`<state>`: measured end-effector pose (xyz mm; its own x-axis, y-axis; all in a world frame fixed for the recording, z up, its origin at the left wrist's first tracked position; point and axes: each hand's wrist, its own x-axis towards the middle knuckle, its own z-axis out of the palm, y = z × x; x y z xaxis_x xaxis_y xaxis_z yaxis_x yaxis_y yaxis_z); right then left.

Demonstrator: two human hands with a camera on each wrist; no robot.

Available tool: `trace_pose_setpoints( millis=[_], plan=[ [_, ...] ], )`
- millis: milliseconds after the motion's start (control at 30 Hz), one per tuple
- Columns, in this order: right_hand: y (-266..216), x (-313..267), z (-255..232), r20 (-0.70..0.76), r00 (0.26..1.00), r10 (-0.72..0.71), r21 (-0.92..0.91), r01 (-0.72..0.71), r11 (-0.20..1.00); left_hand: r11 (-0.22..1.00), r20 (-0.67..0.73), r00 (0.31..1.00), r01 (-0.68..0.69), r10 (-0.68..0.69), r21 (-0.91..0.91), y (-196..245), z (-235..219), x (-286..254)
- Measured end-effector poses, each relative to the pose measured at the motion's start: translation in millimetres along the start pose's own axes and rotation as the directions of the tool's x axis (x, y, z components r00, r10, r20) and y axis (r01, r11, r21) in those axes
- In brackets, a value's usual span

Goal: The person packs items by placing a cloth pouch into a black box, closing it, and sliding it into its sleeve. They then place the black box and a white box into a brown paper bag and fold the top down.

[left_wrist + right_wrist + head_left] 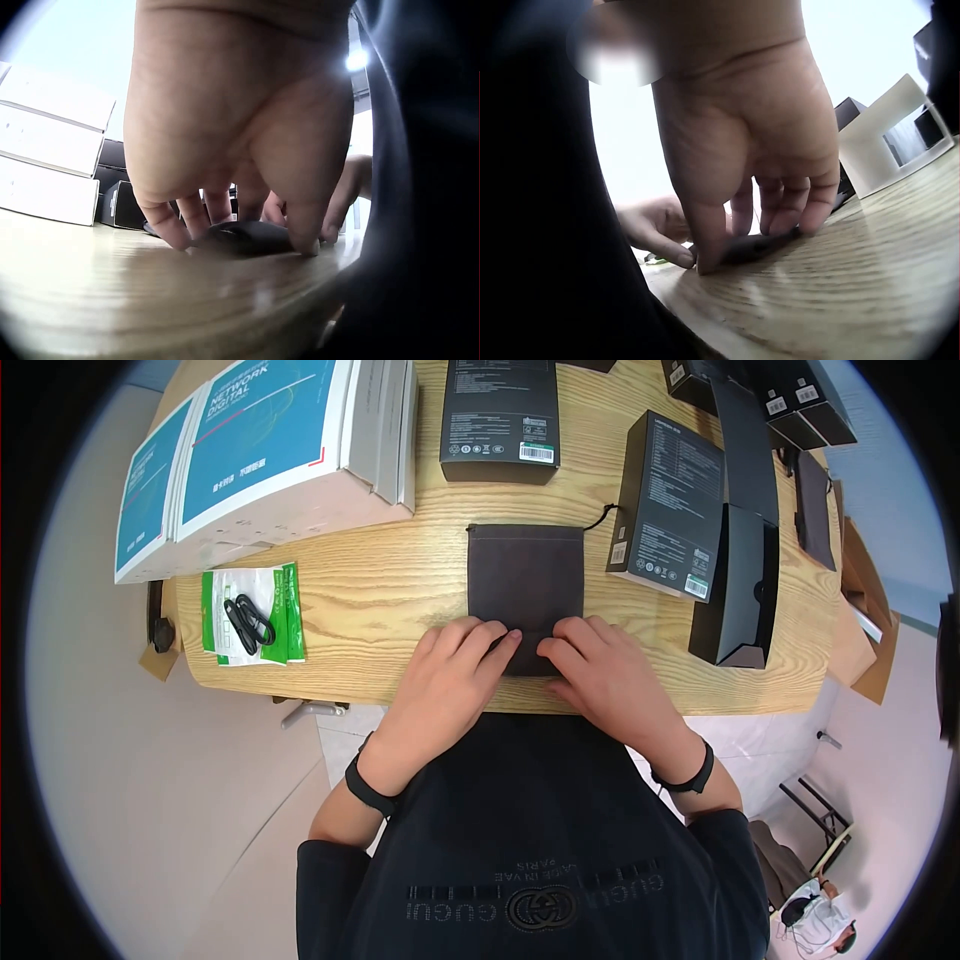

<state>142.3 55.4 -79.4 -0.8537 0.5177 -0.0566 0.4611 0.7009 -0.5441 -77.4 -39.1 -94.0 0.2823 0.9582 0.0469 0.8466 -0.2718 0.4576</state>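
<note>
A flat dark grey drawstring pouch [526,580] lies near the table's front edge, its stitched mouth facing away from me and a black cord at each top corner. My left hand [445,670] grips its near left part, fingers bent over the fabric. On the near right side my right hand [612,678] holds it, fingertips on the fabric. In the left wrist view, thumb and fingers straddle the raised pouch fabric [244,238]. The right wrist view shows the pouch [757,247] between thumb and fingers too. Both palms partly cover its lower end.
Large white-and-blue boxes [255,435] stand at the back left. Green-and-white packets [285,615] with a coiled black cable [247,625] lie left. A black box [500,420] is beyond the pouch; another black box [668,505] and an opened black box [735,590] stand right.
</note>
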Motion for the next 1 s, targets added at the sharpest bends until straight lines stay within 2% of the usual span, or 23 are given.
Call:
trace_pose_setpoints(
  millis=[133, 233, 300, 333, 400, 533, 600, 633, 700, 833, 900, 933, 1000],
  plan=[
    [1, -2, 0, -0.002, 1.000, -0.018, -0.033, 0.018, 0.999, 0.998, -0.016, 1.000, -0.008, 0.007, -0.068, 2, -11, 7],
    [5, -3, -5, -0.012, 1.000, -0.024, 0.003, 0.024, 1.000, 0.986, 0.039, 0.999, 0.043, -0.037, -0.162, 1, -16, 9],
    [9, 2, -13, 0.037, 0.993, 0.113, 0.171, -0.117, 0.978, 0.933, -0.067, 0.983, 0.141, -0.173, -0.331, 0, -11, 11],
    [12, 5, -13, 0.037, 0.993, 0.113, 0.171, -0.118, 0.978, 0.933, -0.066, 0.983, 0.142, -0.173, -0.331, 0, -10, 12],
    [19, 14, -14, -0.052, 0.989, 0.135, 0.261, -0.117, 0.958, 0.924, -0.090, 0.977, 0.150, -0.193, -0.352, -2, -10, 18],
    [28, 30, -11, -0.007, 0.980, 0.197, 0.301, -0.186, 0.936, 0.934, -0.143, 0.961, 0.184, -0.236, -0.306, -4, -4, 28],
    [32, 38, -10, -0.019, 0.980, 0.196, 0.275, -0.184, 0.944, 0.890, -0.155, 0.917, 0.298, -0.367, -0.345, -1, -1, 32],
    [33, 40, -11, -0.017, 0.981, 0.195, 0.274, -0.183, 0.944, 0.890, -0.155, 0.917, 0.299, -0.368, -0.346, 0, 0, 34],
    [34, 43, -12, 0.032, 0.971, 0.235, 0.277, -0.235, 0.932, 0.929, -0.118, 0.923, 0.359, -0.367, -0.087, -1, 2, 35],
    [27, 40, -8, -0.008, 0.975, 0.223, 0.179, -0.218, 0.959, 0.942, -0.117, 0.934, 0.334, -0.336, -0.035, -4, 0, 36],
    [24, 35, -4, -0.172, 0.977, 0.128, -0.017, -0.133, 0.991, 0.989, -0.195, 0.972, 0.143, -0.135, 0.027, -6, -1, 34],
    [19, 33, -7, -0.173, 0.976, 0.129, -0.017, -0.134, 0.991, 0.990, -0.195, 0.972, 0.141, -0.133, 0.028, -5, -1, 33],
    [7, 27, -16, -0.115, 0.993, -0.022, -0.168, 0.003, 0.986, 0.998, -0.114, 0.992, 0.063, -0.061, 0.014, 0, -4, 29]
  ],
)
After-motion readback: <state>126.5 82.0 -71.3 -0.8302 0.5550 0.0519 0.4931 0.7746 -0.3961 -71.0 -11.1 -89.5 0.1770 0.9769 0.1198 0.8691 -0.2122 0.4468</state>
